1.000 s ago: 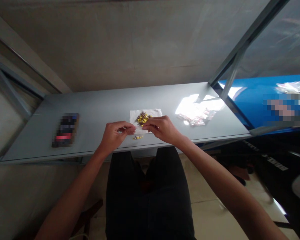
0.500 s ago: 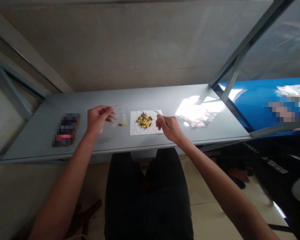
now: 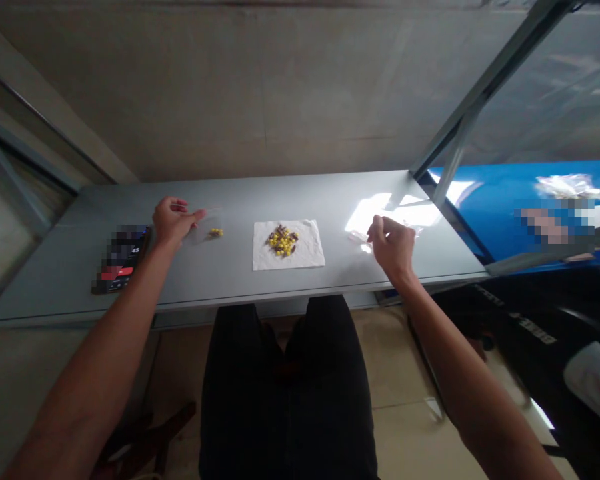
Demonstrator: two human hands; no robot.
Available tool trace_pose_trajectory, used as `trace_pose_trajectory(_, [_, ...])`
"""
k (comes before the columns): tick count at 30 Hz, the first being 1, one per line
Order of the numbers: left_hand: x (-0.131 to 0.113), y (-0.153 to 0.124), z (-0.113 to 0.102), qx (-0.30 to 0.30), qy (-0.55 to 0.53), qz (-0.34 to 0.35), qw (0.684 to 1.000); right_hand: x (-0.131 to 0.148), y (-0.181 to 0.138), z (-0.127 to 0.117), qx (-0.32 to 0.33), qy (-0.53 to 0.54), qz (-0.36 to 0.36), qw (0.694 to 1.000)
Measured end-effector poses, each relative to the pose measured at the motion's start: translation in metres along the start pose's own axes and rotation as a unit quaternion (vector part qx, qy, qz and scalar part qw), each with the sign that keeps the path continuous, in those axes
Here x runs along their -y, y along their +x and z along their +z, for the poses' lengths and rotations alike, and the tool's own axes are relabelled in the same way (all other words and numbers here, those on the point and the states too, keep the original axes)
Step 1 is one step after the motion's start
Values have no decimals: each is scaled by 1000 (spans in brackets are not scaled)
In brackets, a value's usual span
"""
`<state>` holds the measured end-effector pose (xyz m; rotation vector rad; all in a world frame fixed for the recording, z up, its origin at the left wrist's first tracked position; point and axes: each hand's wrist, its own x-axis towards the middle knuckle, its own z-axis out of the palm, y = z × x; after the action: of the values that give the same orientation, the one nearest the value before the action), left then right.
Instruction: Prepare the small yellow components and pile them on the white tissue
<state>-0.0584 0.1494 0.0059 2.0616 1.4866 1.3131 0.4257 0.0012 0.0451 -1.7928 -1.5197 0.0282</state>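
Two hands over the table [image 3: 230, 280], one to each side of the white napkin [image 3: 306, 252].

Left hand [image 3: 173, 221]: fingers [image 3: 196, 215] stretched out loose, not clenched. The tips reach the near edge of a small clear bag [image 3: 206, 221], which lies flat to the left of the napkin and close to it. A few yellow capsules [image 3: 215, 233] sit in the bag's end nearest the napkin.

Right hand [image 3: 393, 245]: fingers [image 3: 377, 227] curled, thumb and forefinger drawn together at the edge of a pile of empty clear bags [image 3: 407, 215]. Glare prevents telling whether a bag is pinched between them. The pile lies to the right of the napkin, well apart from it, in a bright patch of sunlight.

On the napkin: heap of yellow and brown capsules [image 3: 281, 241], roughly centred, neither hand touching it.

Further left of the napkin, beyond the left hand: a dark flat device [image 3: 120, 257]. Far right of the napkin, past the table's end: a blue surface [image 3: 495, 200].
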Motion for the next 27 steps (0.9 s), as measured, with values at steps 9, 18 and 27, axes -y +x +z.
trace_pose_trajectory(9, [-69, -77, 13, 149, 199, 73, 966, -35, -2, -3, -31, -147, -55, 987])
trace_pose_trajectory(18, [-51, -73, 18, 193, 253, 60, 946, -56, 0, -5, 55, -165, -32, 984])
trace_pose_trajectory(27, [-70, -76, 13, 132, 240, 73, 959, -57, 7, -1, 73, -149, -51, 985])
